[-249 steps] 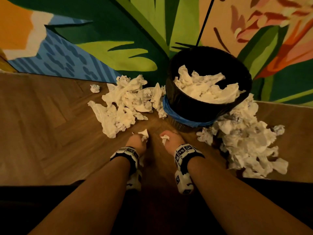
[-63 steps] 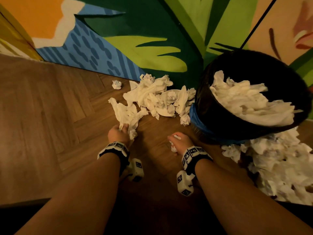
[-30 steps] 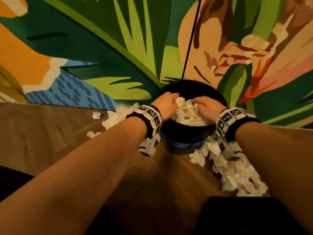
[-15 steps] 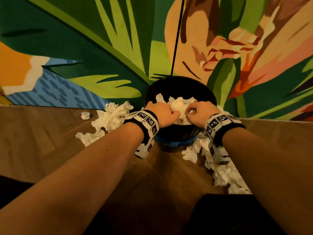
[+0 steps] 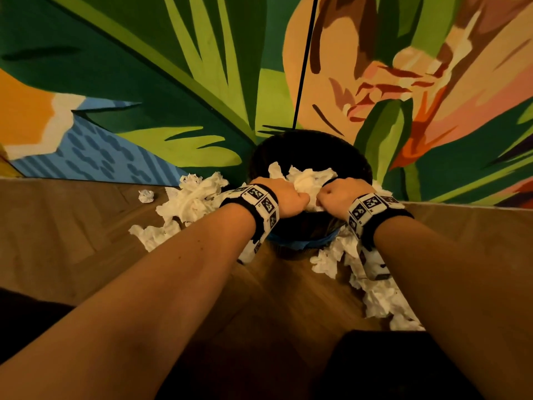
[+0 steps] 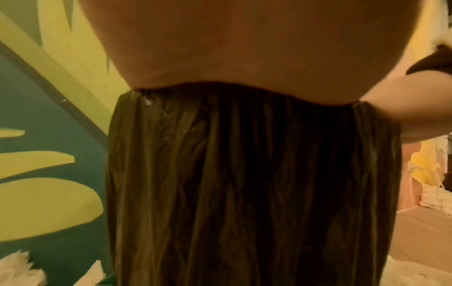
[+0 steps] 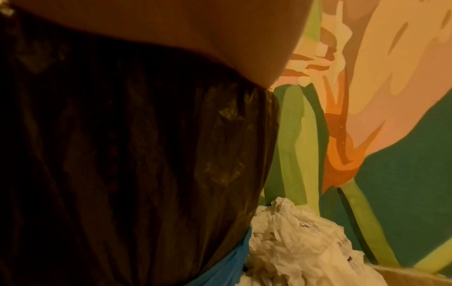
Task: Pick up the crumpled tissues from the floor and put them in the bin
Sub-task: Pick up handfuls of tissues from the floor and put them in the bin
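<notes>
Where the wooden herringbone floor (image 5: 86, 243) meets the wall, a painted mural (image 5: 173, 82) of broad green leaves, a blue patterned patch and a peach and orange flower fills the background, lit in a warm, dim light. A round bin (image 5: 310, 151) lined with a black plastic bag (image 6: 244, 193) stands against that wall, a blue band (image 7: 227, 265) showing below the bag near its base. Crumpled tissues fill the bin (image 5: 305, 177) up to about its rim. More lie on the floor: one heap to the left of the bin (image 5: 190, 197), a single small ball (image 5: 146, 195) further left, and a long spill to the right of the bin (image 5: 375, 295) (the right wrist view shows part of it resting against the bin's side). Both bare forearms reach forward from the bottom of the head view, each wrist wearing a black band with square printed markers. The left hand (image 5: 288, 197) and the right hand (image 5: 340, 194) sit side by side over the near rim of the bin, knuckles up, fingers curled down into the tissues heaped inside, so both hands appear clenched on that paper. Both wrist views show only palm and bag, with no fingers visible.
</notes>
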